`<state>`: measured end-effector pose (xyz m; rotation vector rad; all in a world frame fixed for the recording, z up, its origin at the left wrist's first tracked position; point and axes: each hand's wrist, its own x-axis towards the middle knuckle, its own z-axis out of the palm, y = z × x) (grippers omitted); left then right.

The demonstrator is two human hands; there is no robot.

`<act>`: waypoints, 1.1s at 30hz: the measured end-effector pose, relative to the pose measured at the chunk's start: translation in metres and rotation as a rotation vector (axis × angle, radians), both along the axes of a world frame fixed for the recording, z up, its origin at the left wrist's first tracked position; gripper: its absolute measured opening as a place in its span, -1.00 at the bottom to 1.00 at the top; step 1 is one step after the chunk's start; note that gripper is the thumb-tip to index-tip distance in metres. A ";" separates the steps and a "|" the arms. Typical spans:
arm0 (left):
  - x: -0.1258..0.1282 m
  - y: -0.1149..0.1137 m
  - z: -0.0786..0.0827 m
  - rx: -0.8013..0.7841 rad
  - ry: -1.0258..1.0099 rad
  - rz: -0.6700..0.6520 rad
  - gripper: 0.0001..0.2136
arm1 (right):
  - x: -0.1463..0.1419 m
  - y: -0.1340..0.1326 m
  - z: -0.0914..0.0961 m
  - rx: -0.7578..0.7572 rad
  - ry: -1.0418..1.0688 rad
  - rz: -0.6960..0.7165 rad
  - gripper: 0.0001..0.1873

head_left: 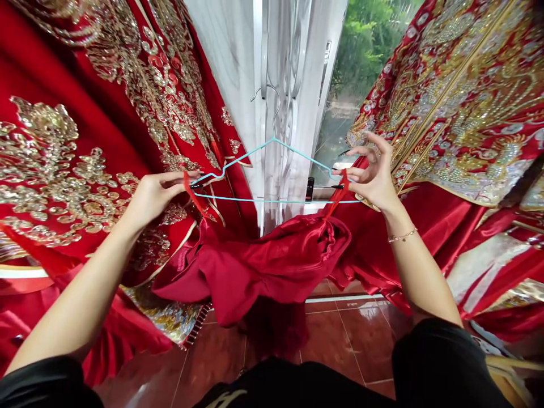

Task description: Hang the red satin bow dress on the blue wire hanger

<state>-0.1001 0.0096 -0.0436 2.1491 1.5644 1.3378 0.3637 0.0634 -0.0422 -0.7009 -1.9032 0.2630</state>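
A light blue wire hanger [272, 170] hangs by its metal hook from a white window frame. A plain red satin garment [263, 266] sags below it, held by thin red loops at both ends. My left hand [155, 195] pinches the left red loop [189, 195] at the hanger's left end. At the right end, the thumb and fingers of my right hand [374, 173] are closed on the right red loop [340, 195], with the other fingers raised. A thin gold bracelet [402, 236] sits on my right wrist.
Red robes with heavy gold embroidery hang on the left [85, 130] and on the right [459, 102]. White curtains [238, 73] cover the window, with green trees [369, 34] outside. The floor is glossy red-brown tile [340, 345]. More red and gold cloth lies at the lower right.
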 end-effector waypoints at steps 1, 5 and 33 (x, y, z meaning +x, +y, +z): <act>0.001 0.002 0.002 -0.003 0.019 -0.024 -0.33 | -0.002 0.000 0.003 0.010 -0.026 0.009 0.05; 0.003 0.015 0.005 -0.001 0.098 -0.087 -0.33 | -0.008 -0.004 0.013 0.026 -0.114 0.059 0.03; 0.001 -0.012 -0.005 0.083 -0.072 0.043 -0.63 | -0.018 0.010 0.014 -0.024 -0.459 -0.095 -0.70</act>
